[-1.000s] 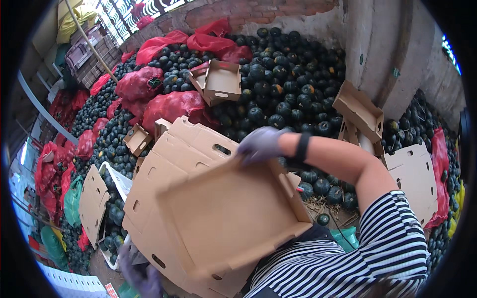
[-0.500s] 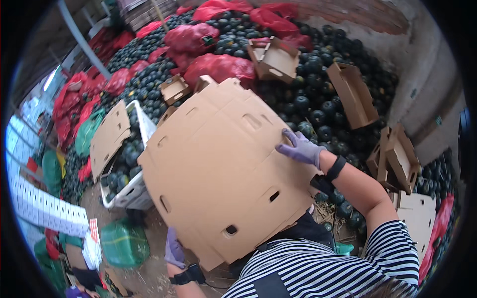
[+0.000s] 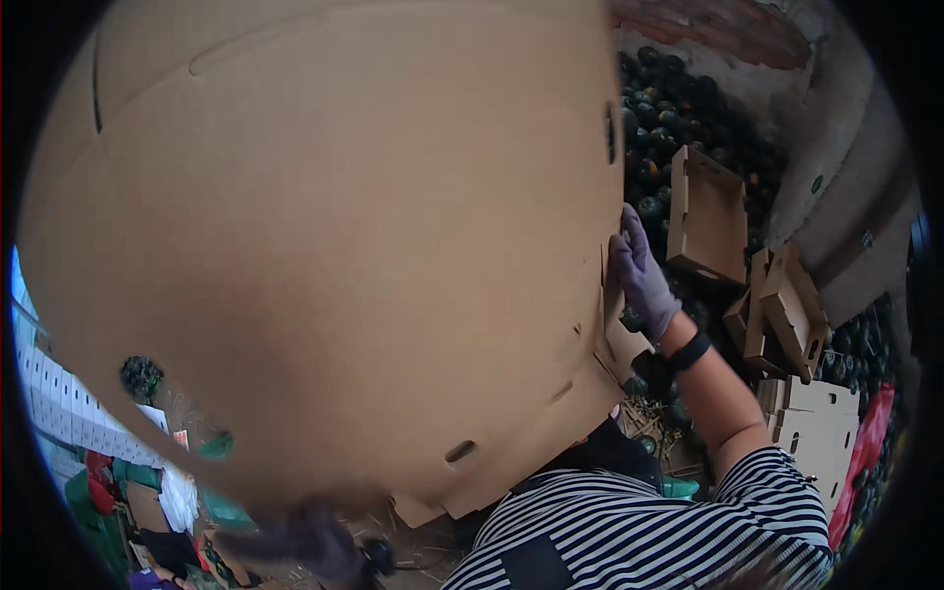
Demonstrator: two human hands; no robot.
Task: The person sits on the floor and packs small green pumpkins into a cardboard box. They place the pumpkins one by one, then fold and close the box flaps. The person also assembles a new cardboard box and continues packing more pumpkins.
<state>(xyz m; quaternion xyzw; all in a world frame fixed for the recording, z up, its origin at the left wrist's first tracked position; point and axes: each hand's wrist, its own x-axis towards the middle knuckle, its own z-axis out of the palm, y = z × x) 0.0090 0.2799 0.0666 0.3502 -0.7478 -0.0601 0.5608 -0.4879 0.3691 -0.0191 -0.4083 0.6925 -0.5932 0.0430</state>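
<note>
A large flat cardboard sheet point(image 3: 374, 216) with slots and fold lines is raised close to the camera and covers most of the view. More cardboard point(image 3: 418, 509) shows below its lower edge. My right hand point(image 3: 644, 270), in a purple glove, is closed on the sheet's right edge. At the sheet's lower left edge is my left hand point(image 3: 320, 546), gloved too. Motion smears its fingers, so its grip does not show.
Dark green round squash-like produce point(image 3: 669, 108) is heaped behind and to the right. An open cardboard tray point(image 3: 710, 216) lies on the heap, with more trays point(image 3: 795, 305) nearer. Flat cardboard point(image 3: 816, 433) is stacked at right. White boxes point(image 3: 74, 408) line the left.
The cardboard sheet has risen toward the camera and now hides the crate and much of the heap. My right hand has moved to its right edge; my left hand has shifted down and left.
</note>
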